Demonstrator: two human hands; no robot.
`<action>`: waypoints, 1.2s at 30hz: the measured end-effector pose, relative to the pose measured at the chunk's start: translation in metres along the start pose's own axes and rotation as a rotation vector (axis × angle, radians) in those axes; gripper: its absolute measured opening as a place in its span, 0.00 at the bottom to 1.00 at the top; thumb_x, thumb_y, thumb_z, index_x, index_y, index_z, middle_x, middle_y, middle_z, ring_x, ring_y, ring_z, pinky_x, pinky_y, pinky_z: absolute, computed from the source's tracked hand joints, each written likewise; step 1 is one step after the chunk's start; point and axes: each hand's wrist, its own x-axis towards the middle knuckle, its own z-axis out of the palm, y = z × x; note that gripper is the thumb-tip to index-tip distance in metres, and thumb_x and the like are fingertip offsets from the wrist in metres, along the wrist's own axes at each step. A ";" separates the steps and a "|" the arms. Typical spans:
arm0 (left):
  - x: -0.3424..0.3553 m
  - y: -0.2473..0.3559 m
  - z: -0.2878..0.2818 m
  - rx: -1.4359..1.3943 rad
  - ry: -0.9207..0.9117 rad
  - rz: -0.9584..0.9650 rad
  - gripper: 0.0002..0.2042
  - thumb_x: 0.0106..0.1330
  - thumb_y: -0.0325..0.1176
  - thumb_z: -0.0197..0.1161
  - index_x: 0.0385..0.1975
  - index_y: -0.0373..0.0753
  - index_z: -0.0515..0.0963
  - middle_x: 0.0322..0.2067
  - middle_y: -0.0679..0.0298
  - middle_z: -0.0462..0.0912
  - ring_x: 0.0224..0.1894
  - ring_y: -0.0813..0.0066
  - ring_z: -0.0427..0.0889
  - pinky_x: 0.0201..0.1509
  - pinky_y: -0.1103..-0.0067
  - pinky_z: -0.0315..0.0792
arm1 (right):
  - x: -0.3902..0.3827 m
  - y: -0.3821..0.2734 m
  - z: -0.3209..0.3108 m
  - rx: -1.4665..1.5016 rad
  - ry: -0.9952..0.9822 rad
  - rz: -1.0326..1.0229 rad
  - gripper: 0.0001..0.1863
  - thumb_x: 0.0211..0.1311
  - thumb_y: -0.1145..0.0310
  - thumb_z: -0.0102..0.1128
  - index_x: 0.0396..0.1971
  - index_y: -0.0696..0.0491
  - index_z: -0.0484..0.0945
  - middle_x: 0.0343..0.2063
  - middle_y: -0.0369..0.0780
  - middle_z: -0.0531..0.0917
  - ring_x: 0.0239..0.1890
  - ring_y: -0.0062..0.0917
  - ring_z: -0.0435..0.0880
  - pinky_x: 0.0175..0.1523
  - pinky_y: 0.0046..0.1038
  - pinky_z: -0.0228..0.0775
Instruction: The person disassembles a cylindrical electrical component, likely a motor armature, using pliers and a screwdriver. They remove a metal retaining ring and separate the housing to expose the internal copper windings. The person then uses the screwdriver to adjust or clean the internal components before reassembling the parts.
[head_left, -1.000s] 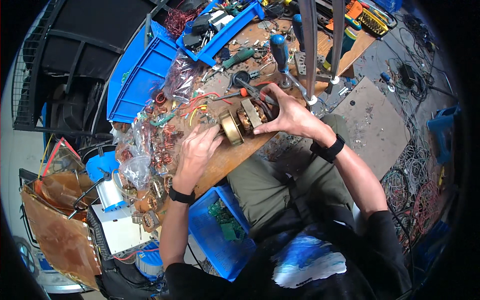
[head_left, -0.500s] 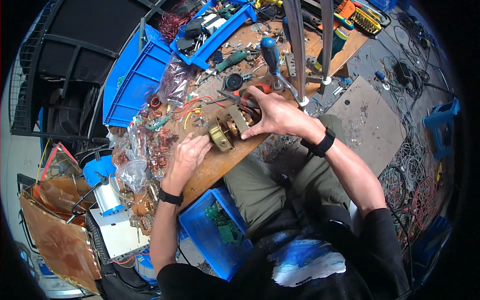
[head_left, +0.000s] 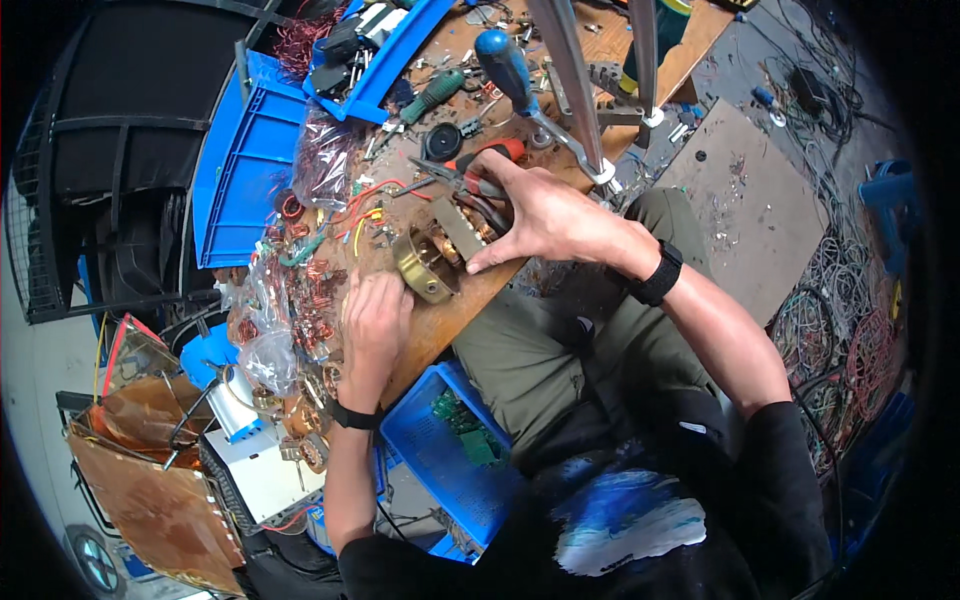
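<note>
My right hand point(head_left: 540, 220) grips a motor core point(head_left: 450, 225) with copper windings, its thumb on the near edge and fingers over the far side. A brass cup-shaped housing point(head_left: 423, 270) sits at its left end, tilted. My left hand point(head_left: 375, 320) is just left of the housing with fingers curled; what they hold, if anything, is hidden. Red-handled pliers point(head_left: 500, 152) lie behind my right fingers. Red and yellow wires point(head_left: 365, 215) lie beyond the motor on the wooden bench point(head_left: 450, 315).
Upright metal clamp bars point(head_left: 585, 90) rise right of my hands, beside a blue-handled tool point(head_left: 505, 70). Blue bins point(head_left: 245, 170) and copper scraps point(head_left: 315, 290) crowd the bench's left. Below the edge is a blue crate point(head_left: 450, 490) with circuit boards. Tangled cables point(head_left: 840, 340) lie at right.
The motor and both hands have shifted left in the view, along with much of the scene. The brass housing has tilted, showing more of its side and the windings behind it.
</note>
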 end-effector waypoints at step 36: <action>0.031 -0.001 -0.014 -0.545 -0.247 -0.331 0.58 0.63 0.54 0.78 0.83 0.35 0.47 0.69 0.41 0.74 0.70 0.45 0.66 0.77 0.57 0.59 | 0.024 0.000 0.005 0.068 -0.041 0.024 0.53 0.44 0.46 0.88 0.63 0.61 0.67 0.49 0.64 0.85 0.56 0.60 0.84 0.60 0.49 0.77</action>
